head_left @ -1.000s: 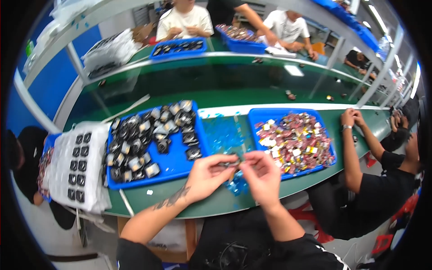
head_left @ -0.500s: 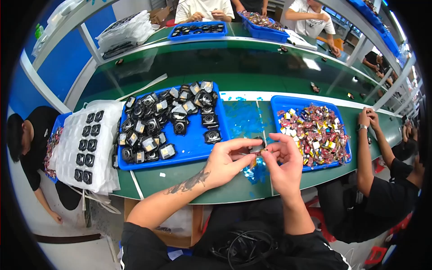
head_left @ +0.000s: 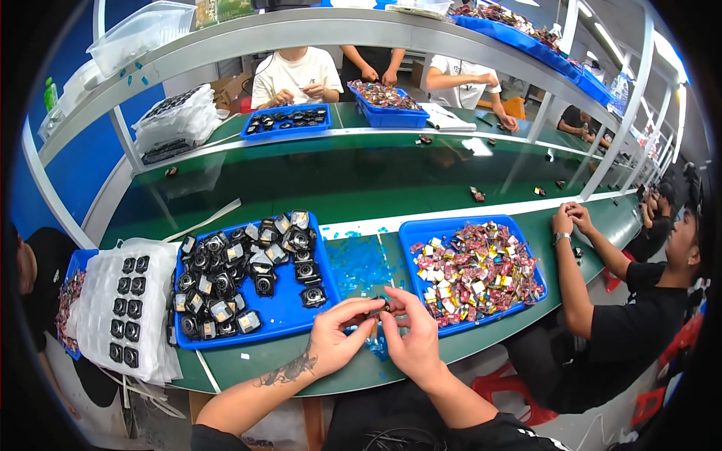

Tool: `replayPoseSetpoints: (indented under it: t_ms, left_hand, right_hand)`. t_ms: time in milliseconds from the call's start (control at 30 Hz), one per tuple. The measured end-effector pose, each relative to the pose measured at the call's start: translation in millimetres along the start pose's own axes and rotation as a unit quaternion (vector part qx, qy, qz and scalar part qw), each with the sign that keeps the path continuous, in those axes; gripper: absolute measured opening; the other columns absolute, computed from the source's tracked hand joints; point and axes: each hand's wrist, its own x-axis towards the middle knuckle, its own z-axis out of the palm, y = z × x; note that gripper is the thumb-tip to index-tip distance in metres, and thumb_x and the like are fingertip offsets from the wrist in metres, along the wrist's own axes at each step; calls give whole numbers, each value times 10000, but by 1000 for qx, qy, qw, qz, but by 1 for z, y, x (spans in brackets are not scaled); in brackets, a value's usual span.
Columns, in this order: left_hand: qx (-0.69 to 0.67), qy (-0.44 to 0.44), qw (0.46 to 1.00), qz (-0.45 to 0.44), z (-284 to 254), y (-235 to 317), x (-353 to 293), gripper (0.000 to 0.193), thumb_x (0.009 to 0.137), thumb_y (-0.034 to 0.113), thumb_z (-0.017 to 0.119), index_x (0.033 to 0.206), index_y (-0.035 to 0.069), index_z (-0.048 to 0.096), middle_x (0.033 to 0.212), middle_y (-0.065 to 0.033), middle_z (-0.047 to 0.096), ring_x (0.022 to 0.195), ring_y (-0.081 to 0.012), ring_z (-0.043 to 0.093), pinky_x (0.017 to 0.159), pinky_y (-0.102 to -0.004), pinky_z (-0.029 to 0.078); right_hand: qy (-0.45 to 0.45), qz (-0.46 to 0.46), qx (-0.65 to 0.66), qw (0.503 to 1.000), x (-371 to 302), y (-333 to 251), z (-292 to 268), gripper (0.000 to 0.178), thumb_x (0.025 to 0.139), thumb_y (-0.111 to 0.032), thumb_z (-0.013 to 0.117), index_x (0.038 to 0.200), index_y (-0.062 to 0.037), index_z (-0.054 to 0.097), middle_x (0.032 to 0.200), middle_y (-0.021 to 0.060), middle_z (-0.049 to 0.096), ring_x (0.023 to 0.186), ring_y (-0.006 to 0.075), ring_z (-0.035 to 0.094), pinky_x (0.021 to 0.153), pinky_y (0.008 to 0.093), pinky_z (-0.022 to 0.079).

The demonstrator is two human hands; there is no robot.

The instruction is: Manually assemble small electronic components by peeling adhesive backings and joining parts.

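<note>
My left hand (head_left: 342, 337) is closed, thumb and fingers pinching a small dark part (head_left: 381, 307) that is mostly hidden by the fingertips. My right hand (head_left: 412, 337) meets it from the other side, its thumb and forefinger closed on the same part. Both hands are above the table's near edge, between two blue trays. Black watch-like housings (head_left: 222, 284), several with pale squares on them, fill much of the left tray (head_left: 289, 319). Heaped in the right tray (head_left: 412, 233) are small reddish parts (head_left: 481, 270) with yellow and white pieces. Blue film scraps (head_left: 353, 263) lie between the trays.
White plastic trays (head_left: 98, 301) holding black housings are stacked at the left. A metal shelf rail (head_left: 301, 30) crosses above the green bench (head_left: 301, 188), where loose parts lie. A co-worker (head_left: 632, 316) sits at my right; others work across the bench.
The head view has tilted up and turned right, so the bench sits lower and further left in the picture. My hands stay together on the small part, with the right fingers drawn closer in.
</note>
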Motion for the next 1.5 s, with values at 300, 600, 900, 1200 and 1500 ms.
replayPoseSetpoints:
  t_ms: [300,600,900,1200,1500]
  left_hand:
    - [12,16,1000,-16,1,-4,3,353,883,-86,555,1224,-2,520,1099,-104,621,1024,-159,614,877,-286,506]
    - [619,68,777,92,-67,29,21,502,791,179,715,1246,63,540,1195,-137,601,1100,-306,564,923,-397,464]
    - [729,47,682,-42,-101,10,39,462,789,308,718,1183,98,600,1360,-159,474,1267,-302,403,998,-420,370]
    - [685,-43,726,45,-100,1,23,446,847,174,640,1275,106,534,1321,-93,533,1284,-256,434,1109,-513,251]
    - [452,125,880,70,-86,19,34,402,840,86,639,1230,57,546,1039,-136,651,918,-276,635,881,-414,474]
  right_hand:
    - [-19,-60,-62,996,0,4,0,363,815,27,658,1169,3,583,837,99,624,685,165,621,587,289,514]
    - [-170,16,-65,983,103,30,7,445,833,-152,692,1235,-64,523,753,87,645,634,167,635,608,313,505]
    - [-117,245,-47,961,258,158,39,542,611,-199,892,1025,21,621,756,90,643,595,139,597,551,300,509]
    - [-118,60,-410,902,222,123,57,417,755,-272,758,1051,-34,587,1056,208,595,977,379,635,840,451,524]
    - [-242,-68,-453,856,157,60,-51,236,813,-282,673,921,-72,664,895,130,646,896,321,639,801,433,515]
